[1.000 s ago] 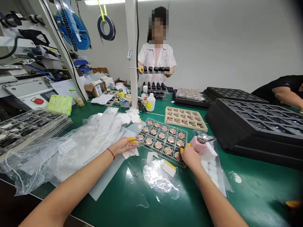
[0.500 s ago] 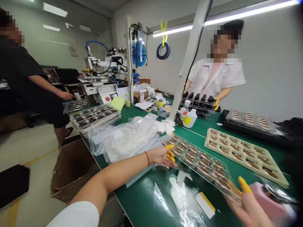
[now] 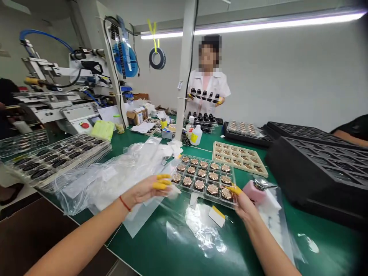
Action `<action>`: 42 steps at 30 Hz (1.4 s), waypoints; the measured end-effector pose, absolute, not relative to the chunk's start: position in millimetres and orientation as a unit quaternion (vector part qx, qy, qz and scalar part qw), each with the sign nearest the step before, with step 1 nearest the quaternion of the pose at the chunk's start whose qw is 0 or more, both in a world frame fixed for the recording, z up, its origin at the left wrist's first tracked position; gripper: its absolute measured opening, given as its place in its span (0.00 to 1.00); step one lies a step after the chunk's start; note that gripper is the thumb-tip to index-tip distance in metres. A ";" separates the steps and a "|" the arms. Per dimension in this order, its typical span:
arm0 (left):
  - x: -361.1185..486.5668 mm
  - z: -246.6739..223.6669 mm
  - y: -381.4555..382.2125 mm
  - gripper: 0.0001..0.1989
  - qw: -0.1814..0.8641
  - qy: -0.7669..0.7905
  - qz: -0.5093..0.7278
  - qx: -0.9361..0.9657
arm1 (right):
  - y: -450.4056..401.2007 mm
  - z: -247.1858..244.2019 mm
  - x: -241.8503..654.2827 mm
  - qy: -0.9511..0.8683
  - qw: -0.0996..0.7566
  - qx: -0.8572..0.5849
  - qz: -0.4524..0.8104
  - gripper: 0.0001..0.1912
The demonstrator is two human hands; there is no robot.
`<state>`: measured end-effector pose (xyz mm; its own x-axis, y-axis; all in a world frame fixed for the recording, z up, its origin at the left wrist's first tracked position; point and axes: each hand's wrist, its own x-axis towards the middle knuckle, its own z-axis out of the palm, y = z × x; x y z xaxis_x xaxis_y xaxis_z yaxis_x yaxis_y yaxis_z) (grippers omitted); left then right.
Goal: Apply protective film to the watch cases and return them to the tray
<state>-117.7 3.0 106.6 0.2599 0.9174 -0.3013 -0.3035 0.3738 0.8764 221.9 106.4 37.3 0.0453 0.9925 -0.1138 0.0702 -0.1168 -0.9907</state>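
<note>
A clear plastic tray (image 3: 206,194) with rows of rose-gold round parts lies tilted over the green bench. My right hand (image 3: 243,201), with yellow finger covers, grips its near right corner. At the tray's left side, my left hand (image 3: 152,188) is stretched out with fingers apart, holding nothing; yellow covers sit on its fingers too. Just beyond the tray is a cream tray (image 3: 266,173) of similar parts. Nearer me, crumpled clear film (image 3: 201,226) and a small white-and-yellow block (image 3: 217,216) rest on the bench. A pink bottle (image 3: 253,191) stands right of my right hand.
Plastic bags (image 3: 115,180) and stacked trays (image 3: 94,153) lie on the left. Black trays (image 3: 322,180) fill the right. White bottles (image 3: 196,135) stand beside a post (image 3: 186,69). Behind it, a person (image 3: 211,82) in white holds a tray of black parts.
My view has swung right. The tray in my right hand now shows more from above and lies flatter. My left hand has come off its left edge. The person opposite has lifted a tray.
</note>
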 end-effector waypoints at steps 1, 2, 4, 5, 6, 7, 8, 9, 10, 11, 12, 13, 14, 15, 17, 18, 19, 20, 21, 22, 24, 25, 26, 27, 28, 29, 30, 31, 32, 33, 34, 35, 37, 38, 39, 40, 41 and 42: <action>-132.6 122.7 3.2 0.24 0.668 0.434 0.481 0.367 | 108.3 34.9 223.2 -0.483 0.454 -0.568 0.487 0.06; -148.4 139.8 4.0 0.24 0.628 0.435 0.523 0.379 | 110.3 32.8 224.5 -0.490 0.444 -0.582 0.473 0.05; -181.2 173.5 7.3 0.21 0.541 0.435 0.603 0.393 | 114.8 30.1 227.7 -0.508 0.416 -0.613 0.440 0.04; -197.0 188.0 10.0 0.20 0.500 0.438 0.630 0.402 | 117.2 29.6 229.9 -0.518 0.400 -0.628 0.421 0.03; -211.7 199.8 13.6 0.20 0.441 0.444 0.663 0.412 | 119.4 29.8 232.4 -0.528 0.383 -0.644 0.398 0.03; -224.8 208.1 18.4 0.21 0.382 0.465 0.681 0.417 | 121.1 30.5 235.2 -0.539 0.364 -0.661 0.374 0.02; -235.9 212.1 24.5 0.21 0.329 0.496 0.685 0.420 | 122.0 31.5 237.9 -0.550 0.345 -0.676 0.347 0.02; -244.8 211.7 31.7 0.23 0.277 0.529 0.677 0.430 | 122.0 32.7 240.2 -0.562 0.326 -0.690 0.319 0.03; -251.3 207.0 39.9 0.25 0.241 0.566 0.653 0.442 | 121.1 34.1 241.9 -0.573 0.307 -0.702 0.289 0.05; -255.6 198.4 48.6 0.26 0.218 0.602 0.617 0.457 | 119.3 35.4 242.7 -0.585 0.287 -0.713 0.261 0.06; -257.8 186.7 57.3 0.27 0.202 0.637 0.576 0.471 | 116.9 36.6 242.6 -0.595 0.266 -0.722 0.234 0.06; -258.4 173.1 65.6 0.27 0.199 0.666 0.528 0.488 | 114.2 37.6 241.6 -0.605 0.244 -0.729 0.209 0.06; -257.9 158.9 73.2 0.27 0.201 0.691 0.476 0.506 | 111.4 38.3 240.0 -0.614 0.221 -0.734 0.189 0.06; -256.9 145.3 79.8 0.27 0.211 0.710 0.419 0.525 | 108.9 38.6 238.0 -0.624 0.197 -0.737 0.171 0.05; -255.1 124.5 89.6 0.25 0.221 0.723 0.359 0.548 | 105.6 37.9 234.2 -0.644 0.151 -0.736 0.144 0.04; -254.8 118.8 92.5 0.25 0.202 0.730 0.339 0.558 | 105.1 37.1 232.9 -0.655 0.131 -0.732 0.135 0.05; -254.7 116.6 93.9 0.25 0.166 0.739 0.327 0.566 | 105.3 36.0 232.3 -0.665 0.113 -0.727 0.128 0.06; -254.3 117.6 93.3 0.24 0.113 0.748 0.312 0.574 | 106.2 34.8 232.4 -0.675 0.097 -0.721 0.122 0.07; -252.8 121.1 90.7 0.24 0.056 0.753 0.301 0.583 | 107.6 33.5 233.2 -0.684 0.085 -0.715 0.120 0.09; -249.2 126.4 85.6 0.24 0.014 0.757 0.296 0.582 | 109.4 32.4 234.7 -0.692 0.075 -0.708 0.119 0.10; -233.3 137.6 68.4 0.25 -0.008 0.736 0.312 0.601 | 113.0 30.6 238.7 -0.703 0.064 -0.698 0.121 0.10; -220.1 141.3 56.6 0.25 0.017 0.718 0.334 0.611 | 114.1 30.1 240.6 -0.706 0.064 -0.695 0.123 0.10; -203.5 142.5 43.4 0.26 0.082 0.693 0.359 0.619 | 114.4 29.9 242.1 -0.708 0.065 -0.692 0.124 0.10; -184.0 140.7 29.7 0.26 0.162 0.667 0.391 0.613 | 113.4 30.2 242.5 -0.709 0.069 -0.691 0.124 0.10; -162.7 135.6 16.1 0.25 0.245 0.650 0.389 0.604 | 110.8 31.0 241.4 -0.708 0.074 -0.691 0.124 0.10; -140.4 127.6 3.5 0.25 0.334 0.634 0.361 0.597 | 106.2 32.5 238.3 -0.706 0.078 -0.694 0.123 0.10; -118.5 117.3 -7.5 0.24 0.412 0.606 0.341 0.589 | 99.2 34.7 233.1 -0.703 0.087 -0.696 0.118 0.10; -97.9 105.6 -16.4 0.23 0.488 0.569 0.322 0.579 | 89.8 37.6 225.5 -0.704 0.105 -0.694 0.109 0.11; -79.5 93.5 -23.3 0.23 0.560 0.522 0.304 0.566 | 77.8 41.1 215.9 -0.710 0.135 -0.684 0.101 0.11; -63.8 82.0 -28.2 0.22 0.624 0.482 0.280 0.547 | 63.6 45.1 204.9 -0.723 0.171 -0.662 0.097 0.11; -51.1 72.0 -31.4 0.19 0.667 0.458 0.257 0.528 | 47.8 49.1 193.1 -0.745 0.214 -0.624 0.102 0.10; -41.5 63.8 -33.4 0.19 0.696 0.439 0.244 0.512 | 31.3 52.8 181.6 -0.773 0.249 -0.569 0.127 0.08; -30.6 53.6 -35.2 0.23 0.732 0.417 0.250 0.478 | 1.2 58.0 162.5 -0.831 0.266 -0.445 0.200 0.08; -28.5 50.9 -35.9 0.24 0.735 0.405 0.265 0.474 | -10.3 59.0 156.0 -0.850 0.264 -0.393 0.233 0.09; -28.0 49.4 -36.9 0.26 0.728 0.400 0.284 0.479 | -18.4 58.9 151.7 -0.856 0.261 -0.357 0.266 0.10; -28.4 48.6 -38.2 0.27 0.711 0.398 0.304 0.494 | -23.1 57.7 149.3 -0.849 0.264 -0.342 0.302 0.11; -29.3 48.1 -39.8 0.28 0.684 0.400 0.320 0.519 | -24.8 55.7 148.3 -0.828 0.274 -0.346 0.345 0.11; -30.4 47.6 -41.8 0.29 0.653 0.405 0.328 0.550 | -24.3 53.1 148.0 -0.796 0.287 -0.362 0.391 0.10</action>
<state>-30.4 -41.8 47.6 0.4565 0.8737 -0.1681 0.0167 0.1805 0.9834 148.0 -24.3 53.1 -0.5729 0.8012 0.1728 0.3522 0.4310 -0.8308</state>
